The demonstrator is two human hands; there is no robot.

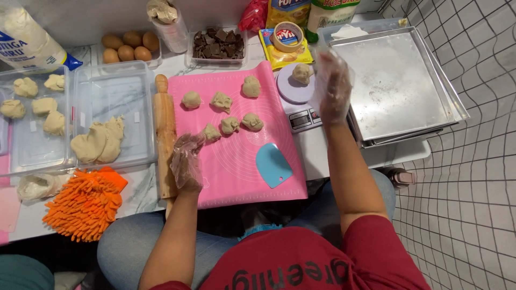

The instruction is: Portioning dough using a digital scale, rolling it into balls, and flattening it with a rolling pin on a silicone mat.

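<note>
Two gloved hands worked over a pink silicone mat (231, 161) at centre frame. Left hand (186, 161), in a clear plastic glove, rested at the mat's left edge, fingers loosely curled and holding nothing, fingertips just beside the nearest dough piece (210, 132). Right hand (333, 88), also gloved, was raised and blurred at upper right of centre, beside a small digital kitchen scale (301, 110); fingers seemed spread, nothing visibly held, but blur left the grip uncertain. One dough ball (302, 73) sat on the scale's round lilac platform.

Seven dough pieces lay on the mat in two loose rows, among them pieces at (191, 99), (221, 101), (251, 86), (230, 125) and (252, 121). Blue plastic scraper (273, 165) lay on the mat, lower right. Wooden rolling pin (165, 134) lay along the mat's left edge, touching the left hand's side.

Left of frame: clear plastic tub (115, 88) with a large dough mass (99, 140); a second clear tub (32, 156) holding several dough portions. Orange microfibre mitt (86, 204) at lower left. Upper edge: tray of brown eggs (128, 47), tub of chocolate chunks (217, 44), roll of tape (286, 36). Stacked square metal baking trays (398, 80) at upper right, just beside the scale
</note>
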